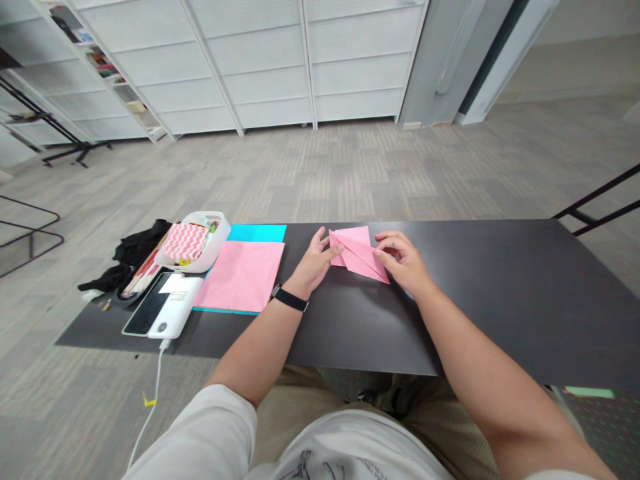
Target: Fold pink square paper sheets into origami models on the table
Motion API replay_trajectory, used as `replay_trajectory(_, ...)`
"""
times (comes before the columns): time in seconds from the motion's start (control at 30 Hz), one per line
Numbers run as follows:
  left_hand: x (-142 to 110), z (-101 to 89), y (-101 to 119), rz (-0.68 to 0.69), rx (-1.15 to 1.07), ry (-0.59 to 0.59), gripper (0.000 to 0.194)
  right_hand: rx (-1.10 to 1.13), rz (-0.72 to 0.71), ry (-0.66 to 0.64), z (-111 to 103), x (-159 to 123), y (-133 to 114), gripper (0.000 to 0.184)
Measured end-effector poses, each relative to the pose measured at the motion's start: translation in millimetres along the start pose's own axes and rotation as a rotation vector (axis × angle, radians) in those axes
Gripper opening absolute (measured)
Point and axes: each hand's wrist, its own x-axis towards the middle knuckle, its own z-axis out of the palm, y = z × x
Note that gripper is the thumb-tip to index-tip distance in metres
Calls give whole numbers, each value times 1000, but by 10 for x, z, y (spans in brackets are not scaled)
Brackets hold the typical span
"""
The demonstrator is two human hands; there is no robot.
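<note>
A folded sheet of pink paper point(357, 248), with slanting creases and pointed corners, is held between my two hands over the dark table. My left hand point(318, 261) grips its left edge, the thumb lying on top and the other fingers partly behind the paper. At the right edge, my right hand point(403, 261) pinches the paper between thumb and fingers. A black band point(290, 298) circles my left wrist. To the left of my left hand lies a flat pink sheet point(245, 275) on top of blue paper point(257, 233).
The dark table point(500, 287) stretches to the right. On its left stand a white basket point(220, 233) with a pink-patterned item, a phone point(147, 307), a white power bank point(177, 310) with a cable point(157, 387), and black cloth point(143, 243). White cabinets point(260, 60) line the back.
</note>
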Motion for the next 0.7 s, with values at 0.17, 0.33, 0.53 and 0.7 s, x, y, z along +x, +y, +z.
replay_trajectory(0.17, -37, 3, 72, 65, -256, -47, 94, 1, 40, 0, 25, -4, 1, 30)
replay_trajectory(0.33, -80, 11, 126, 130, -258, 0, 54, 39, 57, -1, 57, 0, 80, 31)
replay_trajectory(0.53, -87, 13, 164, 172, -273, 77, 39, 193, 163, -117, 95, 1, 218, 62)
replay_trajectory(0.7, -68, 25, 154, 167, -403, 129, 37, 249, 126, -247, 87, -29, 234, 63)
